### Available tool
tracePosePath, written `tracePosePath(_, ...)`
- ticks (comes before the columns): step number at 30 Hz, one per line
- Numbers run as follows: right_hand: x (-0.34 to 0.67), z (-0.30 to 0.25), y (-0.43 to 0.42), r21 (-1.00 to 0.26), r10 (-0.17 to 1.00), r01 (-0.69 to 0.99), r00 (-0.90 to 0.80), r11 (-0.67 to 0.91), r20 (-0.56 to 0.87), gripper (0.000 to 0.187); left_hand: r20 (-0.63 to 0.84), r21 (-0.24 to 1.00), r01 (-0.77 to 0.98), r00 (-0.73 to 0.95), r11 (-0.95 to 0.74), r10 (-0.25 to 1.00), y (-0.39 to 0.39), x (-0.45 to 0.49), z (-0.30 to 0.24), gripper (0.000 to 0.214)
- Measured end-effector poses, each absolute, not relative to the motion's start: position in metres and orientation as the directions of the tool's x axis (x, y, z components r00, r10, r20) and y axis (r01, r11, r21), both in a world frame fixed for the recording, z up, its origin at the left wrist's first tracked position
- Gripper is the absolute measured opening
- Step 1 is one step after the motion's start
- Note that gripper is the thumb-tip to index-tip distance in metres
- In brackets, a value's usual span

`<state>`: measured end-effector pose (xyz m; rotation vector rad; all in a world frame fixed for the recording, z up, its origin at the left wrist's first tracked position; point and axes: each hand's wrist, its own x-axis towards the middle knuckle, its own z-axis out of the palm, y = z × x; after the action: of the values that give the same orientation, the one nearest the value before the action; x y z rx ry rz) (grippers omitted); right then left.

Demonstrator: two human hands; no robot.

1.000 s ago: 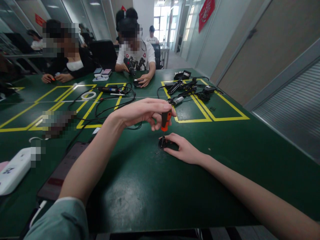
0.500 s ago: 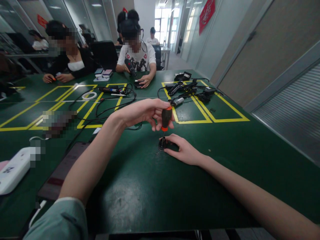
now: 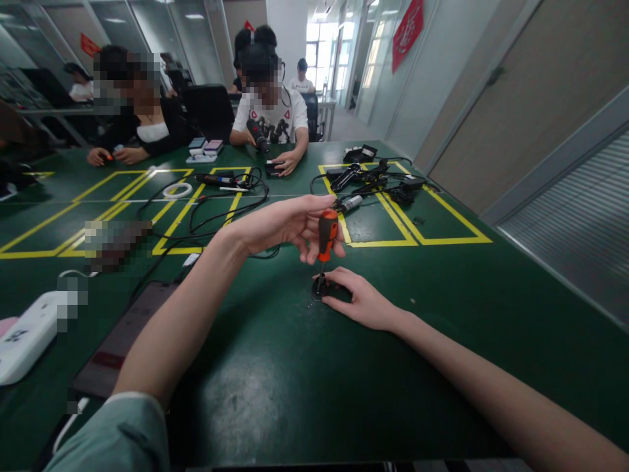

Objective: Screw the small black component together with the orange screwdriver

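Note:
An orange-and-black screwdriver [image 3: 327, 237] stands nearly upright at the middle of the view, tip down. My left hand [image 3: 304, 229] is at its handle, the thumb by the top and the fingers curled loosely behind and beside it. Below, the shaft meets a small round black part [image 3: 318, 290] lying on the green table. My right hand [image 3: 366, 298] pinches that part from the right with thumb and fingers. Its finer shape is partly hidden by the fingers. Tiny screw-like bits [image 3: 308, 306] lie just in front of it.
Black cables and devices [image 3: 368, 177] lie in yellow-taped boxes beyond my hands. A dark phone [image 3: 128, 337] and a white power strip [image 3: 37, 334] are at left, near a white ring [image 3: 177, 190]. Co-workers sit across the table, one holding a power tool [image 3: 258, 134].
The screwdriver's handle has turned and tilted slightly, so more orange shows. The right hand stays on the black part. The whole view has shifted slightly downward.

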<state>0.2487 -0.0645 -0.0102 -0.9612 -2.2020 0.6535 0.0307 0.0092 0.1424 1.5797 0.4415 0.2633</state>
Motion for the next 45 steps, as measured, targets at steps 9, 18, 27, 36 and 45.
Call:
tracePosePath(9,0.2488,-0.0098,-0.0648,-0.657,0.783,0.466,-0.525,0.593,0.334,0.032,-0.107,0.989,0.141,0.873,-0.035,0.475,0.0067,0.0308,0.1434,0.043)
tracePosePath(18,0.2482,-0.0101,-0.0647,-0.659,0.780,0.457,-0.523,0.597,0.343,0.033,-0.102,0.989,0.141,0.863,-0.041,0.495,0.0064,0.0314,0.1436,0.040)
tracePosePath(27,0.2480,-0.0073,-0.0656,-0.652,0.777,0.463,-0.529,0.601,0.341,0.032,-0.057,0.995,0.089,0.868,-0.041,0.493,0.0074,0.0298,0.1428,0.039)
tracePosePath(36,0.2484,-0.0104,-0.0646,-0.662,0.783,0.458,-0.520,0.593,0.341,0.034,-0.014,1.000,0.022,0.842,-0.008,0.539,0.0051,0.0312,0.1437,0.032)
tracePosePath(45,0.2487,-0.0114,-0.0640,-0.658,0.780,0.459,-0.523,0.597,0.343,0.032,-0.033,0.999,0.025,0.884,0.025,0.467,0.0077,0.0304,0.1435,0.032)
